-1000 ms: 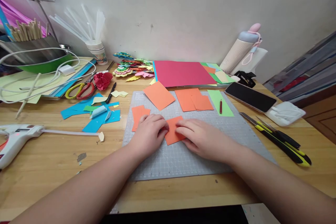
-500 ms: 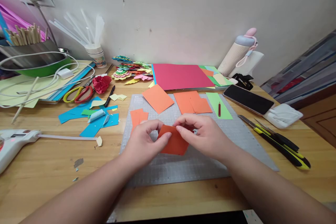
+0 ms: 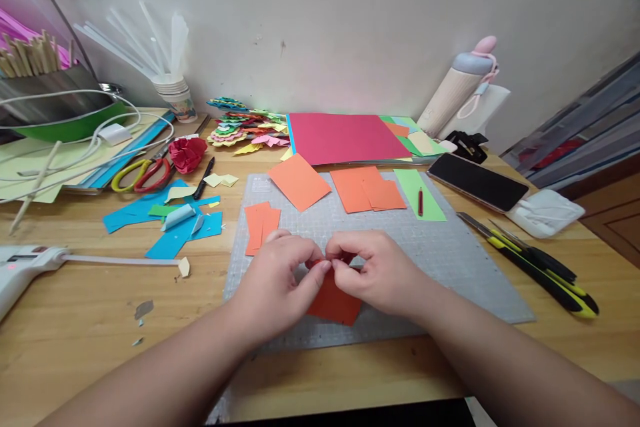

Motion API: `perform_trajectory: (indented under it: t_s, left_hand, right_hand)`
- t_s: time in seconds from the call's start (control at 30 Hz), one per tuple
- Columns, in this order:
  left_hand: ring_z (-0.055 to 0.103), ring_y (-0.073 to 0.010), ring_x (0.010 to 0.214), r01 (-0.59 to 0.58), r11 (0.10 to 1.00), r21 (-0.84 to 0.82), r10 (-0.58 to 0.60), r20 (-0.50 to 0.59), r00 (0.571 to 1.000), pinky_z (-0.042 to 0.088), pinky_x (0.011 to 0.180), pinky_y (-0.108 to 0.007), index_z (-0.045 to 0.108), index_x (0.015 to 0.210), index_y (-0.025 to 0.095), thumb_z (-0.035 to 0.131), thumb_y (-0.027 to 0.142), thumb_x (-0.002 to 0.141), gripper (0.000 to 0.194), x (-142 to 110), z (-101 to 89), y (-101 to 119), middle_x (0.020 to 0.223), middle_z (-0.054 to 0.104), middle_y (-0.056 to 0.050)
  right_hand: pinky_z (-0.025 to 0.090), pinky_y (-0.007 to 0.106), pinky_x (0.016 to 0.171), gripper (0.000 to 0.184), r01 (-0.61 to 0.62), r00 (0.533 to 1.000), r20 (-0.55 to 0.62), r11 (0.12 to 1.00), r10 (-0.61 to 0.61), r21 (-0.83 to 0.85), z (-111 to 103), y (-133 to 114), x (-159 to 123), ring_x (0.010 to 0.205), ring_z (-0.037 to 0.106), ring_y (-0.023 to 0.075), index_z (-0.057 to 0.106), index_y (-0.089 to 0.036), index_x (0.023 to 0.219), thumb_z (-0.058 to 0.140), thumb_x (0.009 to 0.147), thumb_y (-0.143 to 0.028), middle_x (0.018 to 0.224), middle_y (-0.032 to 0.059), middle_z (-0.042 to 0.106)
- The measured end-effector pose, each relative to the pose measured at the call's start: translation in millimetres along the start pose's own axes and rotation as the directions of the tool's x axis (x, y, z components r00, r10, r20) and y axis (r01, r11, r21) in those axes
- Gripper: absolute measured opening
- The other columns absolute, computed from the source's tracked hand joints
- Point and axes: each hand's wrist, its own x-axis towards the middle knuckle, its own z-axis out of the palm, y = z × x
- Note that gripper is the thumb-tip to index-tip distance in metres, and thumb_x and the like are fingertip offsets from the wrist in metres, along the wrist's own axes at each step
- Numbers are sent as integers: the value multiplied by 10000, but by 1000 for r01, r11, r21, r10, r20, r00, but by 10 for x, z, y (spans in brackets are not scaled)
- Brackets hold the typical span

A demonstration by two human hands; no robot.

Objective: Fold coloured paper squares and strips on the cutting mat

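Observation:
Both hands pinch the top edge of a piece of orange paper (image 3: 336,303) above the grey cutting mat (image 3: 420,287). My left hand (image 3: 283,277) grips it between thumb and forefinger. Close beside it, my right hand (image 3: 377,273) pinches the same edge, the fingertips of the two hands almost meeting. The paper's lower part hangs below the fingers, while its top edge is mostly hidden by them. Beyond the hands lie an orange sheet (image 3: 300,183), overlapping orange pieces (image 3: 353,188), narrow orange strips (image 3: 255,230) and a green strip (image 3: 433,203) with a short red pencil (image 3: 421,202) on it.
To the left are blue paper scraps (image 3: 170,240), scissors (image 3: 145,173), a red paper flower (image 3: 187,155) and a glue gun (image 3: 25,270). A utility knife (image 3: 545,277), phone (image 3: 477,180) and white case (image 3: 547,212) lie right. A magenta sheet (image 3: 345,139) lies behind the mat.
My hands have moved slightly lower and their fingertips have come together at the paper's top edge. The orange paper sits lower, and the view has shifted a little.

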Motion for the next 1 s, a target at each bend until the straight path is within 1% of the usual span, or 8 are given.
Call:
perform_trajectory:
  t_s: [0.27,0.43,0.5,0.6,0.67,0.77,0.87,1.0]
  left_hand:
    - [534,-157,681,145,974,-176,-173,-157,972,380,584,-269,572,678,202,527,316,840,203,10,-55,-35,668,606,1]
    - [479,-134,622,215,908,-360,-307,-218,926,350,551,-248,546,648,188,552,341,812,224,64,-108,-79,627,528,15]
    - [456,-121,610,229,853,-468,-367,-228,902,352,563,-242,531,642,183,568,347,799,231,88,-113,-98,626,497,23]
    - [425,-109,577,268,766,-585,-438,-169,883,343,545,-233,502,620,181,582,370,772,255,116,-92,-116,603,459,32]
    - [405,-102,545,309,723,-618,-470,-112,875,325,516,-227,492,625,185,580,394,761,264,124,-69,-125,592,444,39]
    - [414,-108,544,370,732,-572,-464,-21,886,314,509,-228,496,627,186,542,389,773,254,125,-47,-139,592,455,35]
    - [484,-132,622,388,832,-395,-391,78,917,347,555,-247,580,713,188,510,316,779,161,119,-42,-138,691,563,9]
    - [506,-135,645,354,904,-239,-307,215,927,368,575,-252,602,736,194,493,233,757,118,104,-23,-96,705,596,13]
  right_hand:
    - [308,231,501,106,-48,997,-49,993,53,111,-137,108,51,556,389,101,489,-190,596,431,635,-111,574,-38,448]
    - [373,251,532,123,-131,978,-156,988,142,79,-366,286,75,575,492,121,547,-182,609,460,659,-111,591,-20,541]
    - [430,269,570,100,-154,956,-219,970,195,190,-408,325,89,591,550,132,525,-186,618,478,683,-126,602,-16,563]
    - [497,298,615,50,-122,959,-164,861,230,494,-346,320,92,644,609,142,523,-199,753,493,783,-226,708,-7,599]
    - [501,279,595,125,-129,971,-86,796,221,591,-240,292,80,684,607,137,536,-213,892,523,818,-313,793,1,604]
    - [454,237,539,164,-184,976,13,786,219,589,-80,255,57,610,540,106,532,-195,825,579,801,-351,687,-29,531]
    - [366,216,471,166,-268,963,157,795,217,544,7,233,35,497,433,78,495,-187,725,568,796,-317,568,-61,452]
    - [255,208,439,108,-281,951,243,868,193,410,47,205,6,460,328,69,489,-189,688,557,764,-224,517,-81,375]
